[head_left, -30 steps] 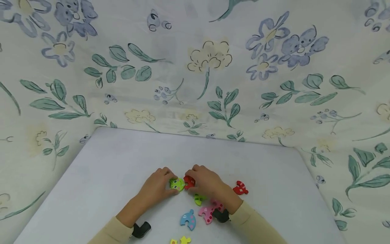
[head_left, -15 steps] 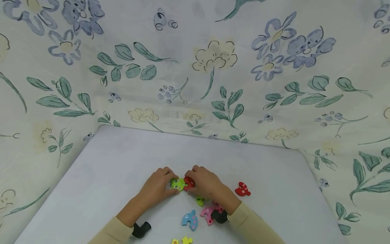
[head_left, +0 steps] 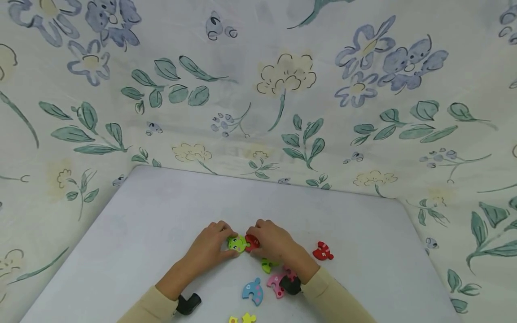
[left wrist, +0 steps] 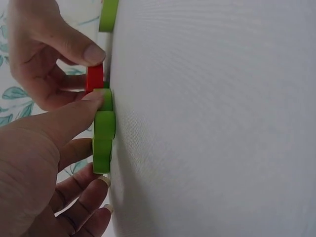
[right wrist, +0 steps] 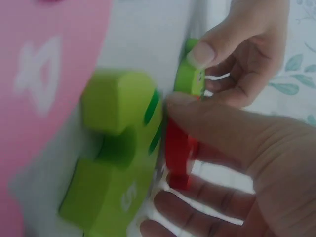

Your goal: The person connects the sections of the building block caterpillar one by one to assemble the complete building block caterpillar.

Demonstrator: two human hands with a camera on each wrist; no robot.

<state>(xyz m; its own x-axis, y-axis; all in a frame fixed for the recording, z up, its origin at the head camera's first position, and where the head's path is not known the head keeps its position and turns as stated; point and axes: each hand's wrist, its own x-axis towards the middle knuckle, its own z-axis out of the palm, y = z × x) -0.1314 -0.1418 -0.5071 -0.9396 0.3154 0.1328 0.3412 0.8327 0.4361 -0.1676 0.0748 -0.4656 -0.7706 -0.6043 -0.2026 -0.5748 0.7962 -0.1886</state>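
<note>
In the head view, my left hand pinches a light green puzzle piece with a smiling face, thumb on the near edge and fingers on the far one. My right hand holds a red puzzle piece numbered 2 right against it. The left wrist view shows both edge-on, the red piece meeting the knob of the green face piece, low over the white surface. Seen from the right wrist, my thumb presses the red piece. A striped green piece lies just below that hand.
A blue piece, pink pieces and yellow pieces lie nearer the front of the white table. Another red piece is off to the right. Flower-printed cloth stands behind the table.
The head view has shifted slightly. Both hands keep their grips, and the red piece has edged a little closer to the green face piece.
</note>
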